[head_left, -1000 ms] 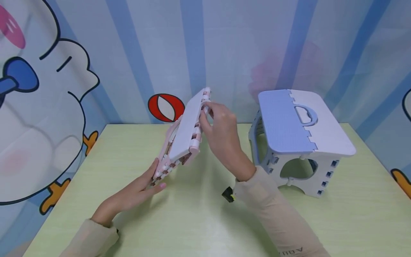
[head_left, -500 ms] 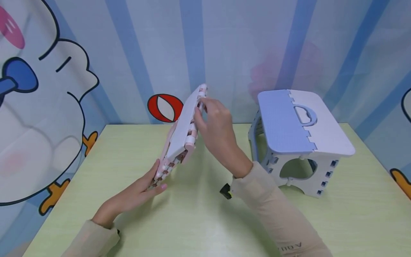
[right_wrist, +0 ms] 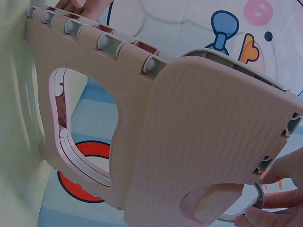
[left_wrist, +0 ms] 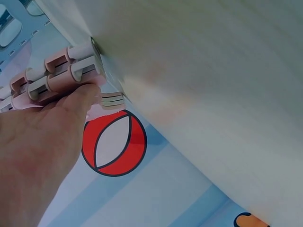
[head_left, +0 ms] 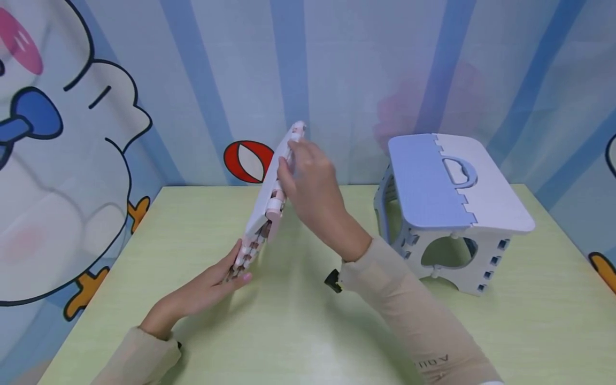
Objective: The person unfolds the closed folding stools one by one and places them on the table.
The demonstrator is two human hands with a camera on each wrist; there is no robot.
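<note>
A pink and white folding stool [head_left: 264, 198], its panels nearly folded together, is held tilted above the table. My left hand [head_left: 202, 291] grips its lower hinged edge, the thumb on the near side. At the upper edge, my right hand [head_left: 315, 195] pinches the stool near its handle. In the right wrist view the handle [right_wrist: 259, 196] lies between the right fingers, beside the pink textured seat panel [right_wrist: 203, 123] and a leg panel [right_wrist: 130, 104]. The left wrist view shows my left hand [left_wrist: 52, 142] under the row of hinge knuckles [left_wrist: 61, 71].
A blue and white folding stool [head_left: 428, 182] stands unfolded at the right of the pale green table [head_left: 289, 331], its handle lying on top. Behind the table hangs a striped blue cartoon backdrop [head_left: 337, 64]. A small black device [head_left: 333, 280] sits at the right sleeve.
My right hand has moved left and slightly up, bringing the stool's seat closer to its leg panel and turning it steeper. The left hand stays nearly in place.
</note>
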